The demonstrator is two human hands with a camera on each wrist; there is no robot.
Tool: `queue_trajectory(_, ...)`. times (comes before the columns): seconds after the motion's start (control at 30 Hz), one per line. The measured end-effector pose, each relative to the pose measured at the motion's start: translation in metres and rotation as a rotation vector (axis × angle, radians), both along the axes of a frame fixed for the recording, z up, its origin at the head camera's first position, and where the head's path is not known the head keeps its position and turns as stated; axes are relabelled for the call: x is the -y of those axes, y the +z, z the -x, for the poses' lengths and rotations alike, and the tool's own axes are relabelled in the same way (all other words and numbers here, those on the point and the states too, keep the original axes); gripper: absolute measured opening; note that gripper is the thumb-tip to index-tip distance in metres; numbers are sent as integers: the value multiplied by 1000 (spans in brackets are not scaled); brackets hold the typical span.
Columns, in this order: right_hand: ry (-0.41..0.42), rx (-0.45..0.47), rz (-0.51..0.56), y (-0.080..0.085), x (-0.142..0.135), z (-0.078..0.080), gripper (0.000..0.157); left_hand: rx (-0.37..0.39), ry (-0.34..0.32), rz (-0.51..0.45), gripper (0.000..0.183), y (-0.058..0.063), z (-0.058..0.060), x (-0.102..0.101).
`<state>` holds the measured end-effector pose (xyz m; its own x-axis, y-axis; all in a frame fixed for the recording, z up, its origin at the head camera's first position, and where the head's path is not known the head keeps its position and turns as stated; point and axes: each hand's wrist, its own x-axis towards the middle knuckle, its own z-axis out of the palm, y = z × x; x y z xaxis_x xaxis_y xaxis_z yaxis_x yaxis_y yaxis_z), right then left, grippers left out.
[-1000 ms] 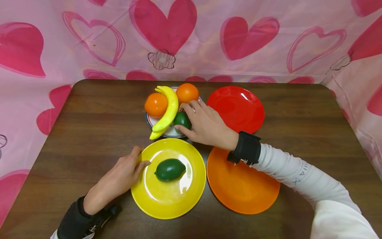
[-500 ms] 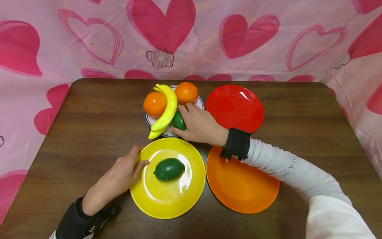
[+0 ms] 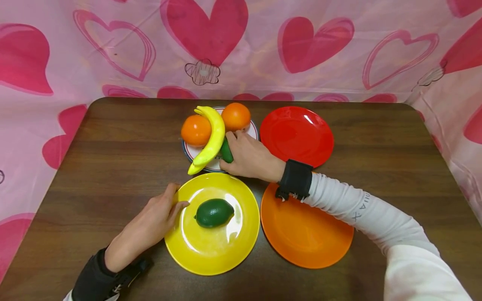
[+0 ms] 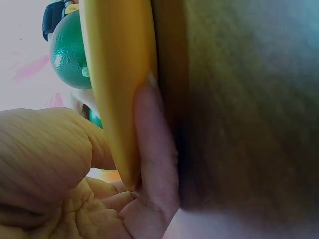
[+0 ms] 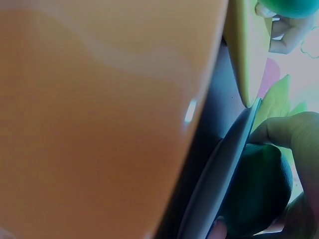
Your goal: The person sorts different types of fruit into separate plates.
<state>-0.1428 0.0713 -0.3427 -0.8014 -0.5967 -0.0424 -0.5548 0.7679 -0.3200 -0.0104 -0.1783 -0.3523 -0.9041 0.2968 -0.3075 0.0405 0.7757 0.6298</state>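
Observation:
My left hand (image 3: 156,217) grips the left rim of the yellow plate (image 3: 211,255), thumb over the edge; in the left wrist view a finger (image 4: 157,144) lies along its underside. A green lime (image 3: 214,213) rests in the middle of that plate. Farther back, my right hand (image 3: 252,156) has its thumb and fingers curled round a second lime (image 3: 227,152), largely hidden behind the hand in the head view. In the right wrist view this lime (image 5: 261,186) sits low over the white plate (image 3: 216,166), with a thumb and fingertips around it.
On the white plate lie a yellow banana (image 3: 214,133) and two oranges, one left (image 3: 196,130) and one behind (image 3: 236,116). A red plate (image 3: 296,136) stands back right. Beneath my right forearm is an orange plate (image 3: 306,234). A heart-patterned cloth (image 3: 256,79) hangs behind the table.
My right hand has moved slightly left and closed round the lime on the white plate, covering more of it. The left hand and yellow plate have stayed put.

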Motion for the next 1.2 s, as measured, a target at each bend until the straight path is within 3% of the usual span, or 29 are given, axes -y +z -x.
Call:
queue_trajectory(0.37,-3,-15,-22,6,-7,0,52,0,-1,2,44,-1,-1,0)
queue_trajectory(0.73,-25,16,-71,12,-14,-2,58,-42,-12,6,38,-1,-1,0)
queue_trajectory(1.2,-4,19,-26,24,-28,-12,51,-59,-11,8,36,-2,-2,0)
